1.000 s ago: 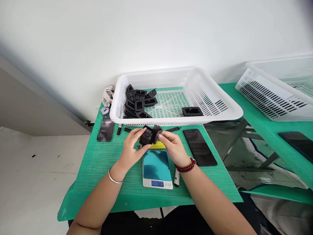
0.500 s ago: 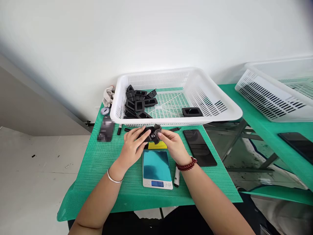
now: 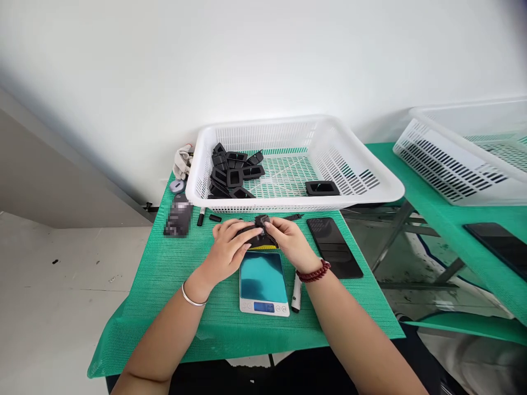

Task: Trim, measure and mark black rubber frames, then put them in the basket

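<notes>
Leftward, pale floor [image 3: 61,285] and a grey panel [image 3: 33,164] meet the white wall [image 3: 263,55]. Green mesh covering [image 3: 160,296] bears a greyish cloth [image 3: 181,163], a round case [image 3: 177,186] and a black box [image 3: 178,216] — its print pixelated, hence unreadable. Next, a white slotted basket [image 3: 288,204] holds black frames [image 3: 234,178], mostly clustered at left. Before it, the left hand [image 3: 224,252] folds its fingers over the left side of a black part [image 3: 262,220], which lies between both hands, just beyond the scale [image 3: 263,280]; the right hand [image 3: 294,247] pinches the part's right end, thumb against forefinger. The scale's display [image 3: 264,307] appears to read 0.0 — its key labels too small to read. Farther right: a white marker [image 3: 296,293], a dark phone [image 3: 335,249], then a second mesh-covered table [image 3: 465,211] with another slotted basket [image 3: 457,164] and phone.
</notes>
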`<action>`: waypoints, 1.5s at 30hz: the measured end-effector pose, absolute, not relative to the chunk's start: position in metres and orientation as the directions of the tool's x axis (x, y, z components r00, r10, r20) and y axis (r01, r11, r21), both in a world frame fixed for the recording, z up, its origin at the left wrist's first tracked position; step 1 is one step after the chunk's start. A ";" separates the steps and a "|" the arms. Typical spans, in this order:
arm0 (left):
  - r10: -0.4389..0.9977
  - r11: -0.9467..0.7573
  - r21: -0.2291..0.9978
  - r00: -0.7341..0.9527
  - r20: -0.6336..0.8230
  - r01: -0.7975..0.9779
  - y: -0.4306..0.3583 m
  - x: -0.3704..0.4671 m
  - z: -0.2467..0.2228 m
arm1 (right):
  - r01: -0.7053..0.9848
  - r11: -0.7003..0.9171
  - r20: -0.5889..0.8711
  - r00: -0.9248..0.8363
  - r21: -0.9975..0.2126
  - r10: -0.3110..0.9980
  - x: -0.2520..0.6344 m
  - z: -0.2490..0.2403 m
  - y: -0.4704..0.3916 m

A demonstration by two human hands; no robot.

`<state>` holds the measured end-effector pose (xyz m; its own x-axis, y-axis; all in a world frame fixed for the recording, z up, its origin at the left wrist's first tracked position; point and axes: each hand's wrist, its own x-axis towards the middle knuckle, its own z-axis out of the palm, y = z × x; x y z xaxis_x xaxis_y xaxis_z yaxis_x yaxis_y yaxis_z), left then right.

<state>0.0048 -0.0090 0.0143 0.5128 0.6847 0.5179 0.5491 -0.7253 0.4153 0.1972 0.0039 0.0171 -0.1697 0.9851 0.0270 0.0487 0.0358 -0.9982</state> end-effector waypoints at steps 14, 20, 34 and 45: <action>0.708 -0.702 0.557 0.519 0.480 0.443 -0.006 0.004 0.014 | -0.022 0.001 0.006 -0.247 -1.000 0.969 0.202 0.011 0.008; 0.714 -0.699 0.535 0.500 0.490 0.474 -0.006 0.005 0.015 | 0.190 0.127 0.115 -0.073 -0.973 0.991 0.195 0.009 0.005; 0.761 -0.649 0.665 0.329 0.560 0.369 -0.004 0.005 0.012 | -0.182 -0.025 -0.018 -0.037 -0.983 0.999 0.194 0.010 0.005; 0.766 -0.642 0.684 0.340 0.545 0.347 -0.004 0.006 0.012 | -0.181 -0.035 0.013 -0.257 -0.983 0.966 0.198 0.016 0.000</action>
<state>0.0060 -0.0044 0.0118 0.3405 0.7659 0.5455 0.3469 -0.6415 0.6842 0.1976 -0.0004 0.0158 -0.2568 0.9664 0.0132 -0.1811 -0.0347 -0.9828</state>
